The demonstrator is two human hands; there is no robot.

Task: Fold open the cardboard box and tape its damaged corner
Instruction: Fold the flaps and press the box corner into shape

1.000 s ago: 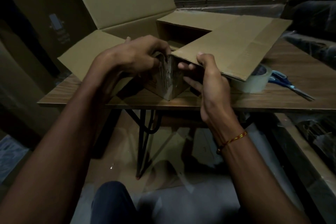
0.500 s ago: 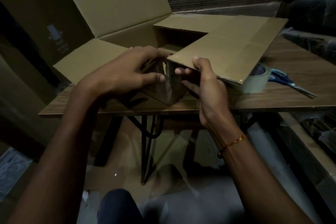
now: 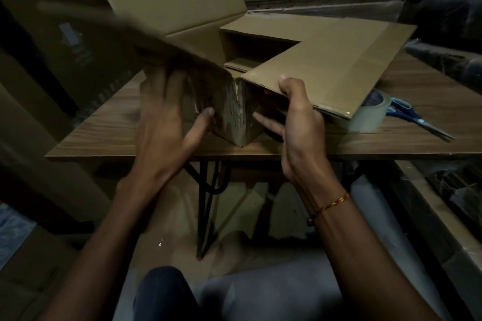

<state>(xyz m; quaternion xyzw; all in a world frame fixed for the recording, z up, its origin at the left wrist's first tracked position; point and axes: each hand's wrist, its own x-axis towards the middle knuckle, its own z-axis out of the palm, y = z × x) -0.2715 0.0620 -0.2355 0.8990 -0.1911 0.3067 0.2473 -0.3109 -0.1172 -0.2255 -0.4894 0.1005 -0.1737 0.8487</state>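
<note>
The cardboard box (image 3: 326,60) stands on the wooden table (image 3: 104,133) with its flaps spread. Its near corner (image 3: 238,112) faces me, torn along the vertical edge and shiny with tape. My left hand (image 3: 167,117) is blurred, fingers spread against the box's left wall, the thumb touching the wall beside the corner. The left flap (image 3: 156,41) is a blurred streak just above that hand. My right hand (image 3: 297,122) pinches the near edge of the right flap, thumb on top, fingers under it by the right wall.
A roll of clear tape (image 3: 370,114) lies under the right flap's tip, with blue-handled scissors (image 3: 417,120) beside it. Large cardboard sheets stand at the left and stacked board at the back. Black table legs and my knee are below.
My left hand dropped from the top of the corner to the left wall with fingers spread. The left flap swung upward and is blurred. My right hand stays on the right flap.
</note>
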